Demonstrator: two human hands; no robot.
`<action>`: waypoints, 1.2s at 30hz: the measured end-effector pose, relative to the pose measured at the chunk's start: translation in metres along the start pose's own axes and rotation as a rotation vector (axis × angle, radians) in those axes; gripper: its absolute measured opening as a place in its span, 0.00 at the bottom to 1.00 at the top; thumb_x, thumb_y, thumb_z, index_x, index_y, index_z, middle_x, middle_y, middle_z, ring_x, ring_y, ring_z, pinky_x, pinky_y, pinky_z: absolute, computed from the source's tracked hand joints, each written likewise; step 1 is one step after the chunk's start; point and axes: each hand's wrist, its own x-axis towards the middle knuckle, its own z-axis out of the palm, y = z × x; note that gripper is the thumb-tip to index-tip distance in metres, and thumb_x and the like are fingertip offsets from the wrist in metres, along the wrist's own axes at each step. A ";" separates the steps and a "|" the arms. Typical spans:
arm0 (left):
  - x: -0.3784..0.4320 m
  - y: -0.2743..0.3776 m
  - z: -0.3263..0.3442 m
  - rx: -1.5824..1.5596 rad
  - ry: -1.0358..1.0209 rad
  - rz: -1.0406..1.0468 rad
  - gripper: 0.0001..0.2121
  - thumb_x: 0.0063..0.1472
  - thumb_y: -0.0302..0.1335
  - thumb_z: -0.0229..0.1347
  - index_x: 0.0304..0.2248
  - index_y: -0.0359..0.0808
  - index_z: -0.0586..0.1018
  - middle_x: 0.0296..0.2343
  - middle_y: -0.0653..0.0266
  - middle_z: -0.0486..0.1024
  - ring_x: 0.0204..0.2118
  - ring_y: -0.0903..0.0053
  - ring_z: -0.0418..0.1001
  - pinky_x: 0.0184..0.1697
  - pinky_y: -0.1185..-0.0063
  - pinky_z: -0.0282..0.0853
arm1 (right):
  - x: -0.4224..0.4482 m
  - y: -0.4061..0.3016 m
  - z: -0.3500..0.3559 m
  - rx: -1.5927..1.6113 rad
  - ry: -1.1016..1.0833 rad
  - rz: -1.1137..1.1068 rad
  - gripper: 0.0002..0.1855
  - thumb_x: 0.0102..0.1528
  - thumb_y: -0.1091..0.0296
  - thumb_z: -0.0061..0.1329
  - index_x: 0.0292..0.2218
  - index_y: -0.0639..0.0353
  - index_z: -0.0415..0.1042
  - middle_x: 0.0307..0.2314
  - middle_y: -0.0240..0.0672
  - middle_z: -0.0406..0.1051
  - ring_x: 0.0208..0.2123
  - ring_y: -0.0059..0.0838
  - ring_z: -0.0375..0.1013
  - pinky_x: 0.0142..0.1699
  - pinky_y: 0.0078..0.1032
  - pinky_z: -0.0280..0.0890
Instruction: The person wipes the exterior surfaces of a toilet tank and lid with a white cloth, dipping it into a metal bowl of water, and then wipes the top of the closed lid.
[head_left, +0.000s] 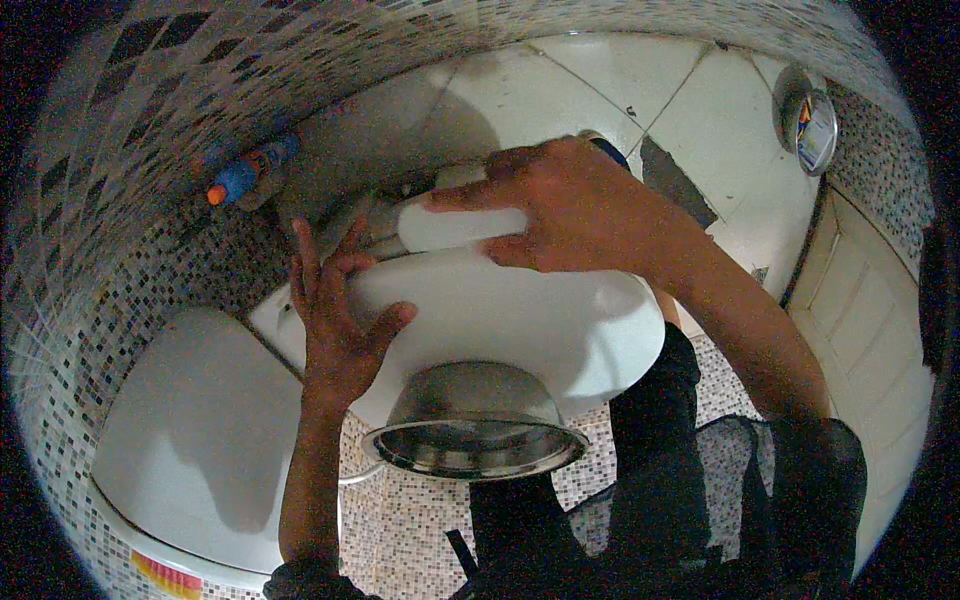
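Note:
My left hand (337, 315) is spread, its thumb over the left part of a smooth white oval lid (510, 322), which looks like a toilet lid. My right hand (562, 202) reaches across from the right. Its thumb and fingers lie along both sides of a white oblong object (457, 226) with rounded ends, just beyond the lid's far edge; what it is exactly cannot be told. A stainless steel bowl (480, 397) is tilted at the lid's near edge, its rim towards me. The hands and shadow hide part of the area behind the lid.
A blue bottle with an orange cap (217, 195) is by the mosaic wall at the upper left. A large white rounded fixture (202, 435) stands at the left. Upper right, a round container (816, 133) is near the wall, with a panelled door (855, 292) below it.

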 end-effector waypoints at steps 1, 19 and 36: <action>-0.002 -0.001 0.000 0.009 -0.004 -0.016 0.29 0.48 0.50 0.58 0.39 0.36 0.65 0.57 0.61 0.57 0.64 0.60 0.30 0.62 0.58 0.27 | 0.001 -0.003 0.000 0.000 -0.030 0.026 0.29 0.42 0.60 0.55 0.49 0.43 0.70 0.33 0.43 0.74 0.33 0.41 0.72 0.41 0.32 0.65; 0.003 0.005 0.004 -0.039 0.026 0.026 0.26 0.49 0.47 0.59 0.39 0.38 0.66 0.57 0.60 0.56 0.64 0.57 0.32 0.61 0.57 0.27 | -0.022 0.002 -0.012 0.054 0.002 0.098 0.30 0.41 0.61 0.55 0.49 0.39 0.70 0.26 0.39 0.71 0.27 0.41 0.71 0.37 0.33 0.67; 0.008 0.005 0.000 -0.021 -0.010 -0.006 0.26 0.47 0.45 0.61 0.40 0.38 0.68 0.58 0.61 0.53 0.64 0.60 0.31 0.62 0.58 0.29 | -0.017 -0.001 -0.015 0.022 -0.104 0.147 0.30 0.41 0.63 0.56 0.48 0.44 0.71 0.33 0.38 0.74 0.32 0.42 0.73 0.42 0.32 0.68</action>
